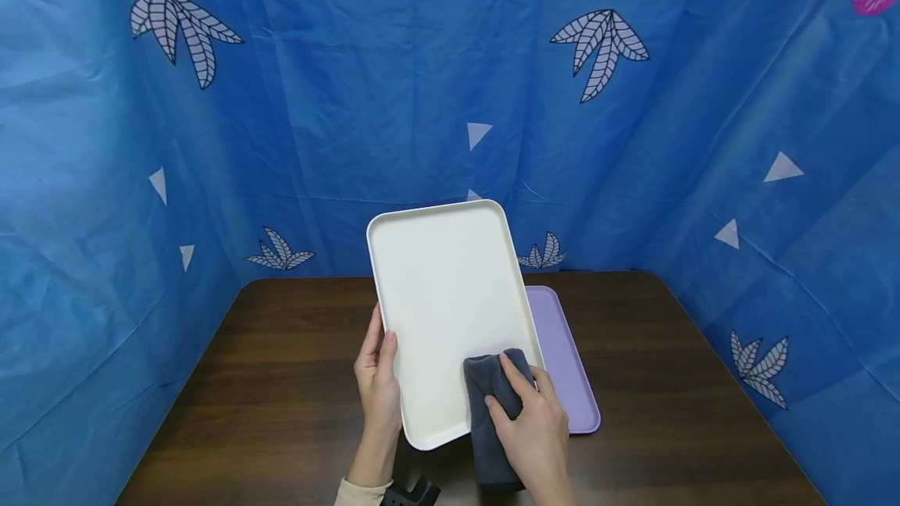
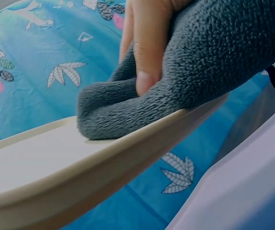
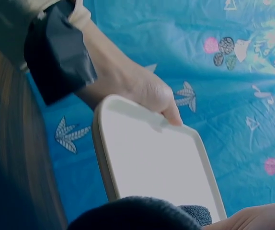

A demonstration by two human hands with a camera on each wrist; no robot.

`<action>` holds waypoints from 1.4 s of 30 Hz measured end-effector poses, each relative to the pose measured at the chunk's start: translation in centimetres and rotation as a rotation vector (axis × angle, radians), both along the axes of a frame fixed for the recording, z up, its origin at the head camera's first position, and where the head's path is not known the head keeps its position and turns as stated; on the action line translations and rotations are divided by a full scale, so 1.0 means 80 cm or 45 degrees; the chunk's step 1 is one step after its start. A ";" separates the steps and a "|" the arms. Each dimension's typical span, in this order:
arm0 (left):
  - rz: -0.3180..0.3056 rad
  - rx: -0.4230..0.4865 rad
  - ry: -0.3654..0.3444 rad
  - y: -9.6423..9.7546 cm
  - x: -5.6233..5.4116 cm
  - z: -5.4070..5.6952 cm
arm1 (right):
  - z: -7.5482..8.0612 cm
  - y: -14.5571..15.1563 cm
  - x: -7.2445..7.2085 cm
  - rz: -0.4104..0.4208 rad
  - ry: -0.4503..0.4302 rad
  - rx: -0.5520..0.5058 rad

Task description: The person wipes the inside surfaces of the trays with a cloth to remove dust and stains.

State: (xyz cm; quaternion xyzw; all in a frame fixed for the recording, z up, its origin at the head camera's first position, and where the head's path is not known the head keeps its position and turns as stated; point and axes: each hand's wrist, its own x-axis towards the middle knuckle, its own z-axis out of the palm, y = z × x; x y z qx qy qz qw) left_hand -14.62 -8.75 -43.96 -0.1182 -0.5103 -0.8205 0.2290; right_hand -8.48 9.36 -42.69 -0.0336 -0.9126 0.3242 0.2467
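A cream-white rectangular tray (image 1: 450, 303) is held up and tilted above the table. My left hand (image 1: 378, 381) grips its left edge, with the thumb over the rim and the other fingers partly behind it. Folded dark grey cloth (image 1: 485, 428) lies against the tray's lower right corner, and its lower end hangs below the rim. My right hand (image 1: 534, 428) pinches this towel-like cloth and presses it to the tray. From the left wrist, the cloth (image 2: 128, 110) is seen touching the tray's inner face and rim. In the right wrist view the left thumb lies over the tray's edge.
A purple tray (image 1: 566, 365) lies on the dark wooden table (image 1: 281, 381), partly hidden behind the white one. Blue patterned curtain (image 1: 351, 100) encloses the table at the back and both sides. A black strap device (image 3: 58, 52) sits on the left wrist.
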 end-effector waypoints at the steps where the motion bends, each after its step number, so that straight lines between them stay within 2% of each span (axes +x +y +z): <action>1: 0.001 -0.001 -0.001 0.000 0.000 0.000 | 0.000 -0.002 0.001 0.009 0.003 0.002; 11: 0.022 -0.010 -0.017 0.001 0.001 0.000 | 0.003 -0.026 0.010 0.104 -0.003 0.019; 22: 0.021 -0.003 -0.065 0.001 0.002 0.000 | 0.009 -0.045 0.018 0.195 0.027 0.119; 35: 0.083 -0.025 -0.145 0.003 0.001 0.001 | 0.011 -0.052 0.025 0.356 0.123 0.255; 42: 0.086 -0.016 -0.159 0.002 0.002 0.001 | 0.012 -0.053 0.027 0.408 0.143 0.289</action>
